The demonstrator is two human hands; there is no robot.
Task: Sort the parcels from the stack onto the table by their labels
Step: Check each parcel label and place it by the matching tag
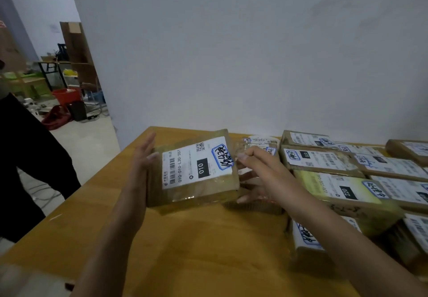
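A taped brown parcel (194, 173) with a white label reading 010 hangs just above the wooden table (208, 245), tilted toward me. My left hand (141, 157) presses flat against its left side with straight fingers and the thumb on the label edge. My right hand (252, 171) grips its right edge, thumb on top and fingers curled underneath. Several labelled parcels lie in rows on the table's right half, among them one marked 020 (317, 160) and a yellow-green one marked 220 (342, 192).
A white wall stands right behind the table. A person in black (30, 162) stands at the table's left edge. Beyond them the floor holds a red crate (67, 95), a red bag, cables and cluttered desks. A small clear-wrapped packet (261, 143) lies at the back.
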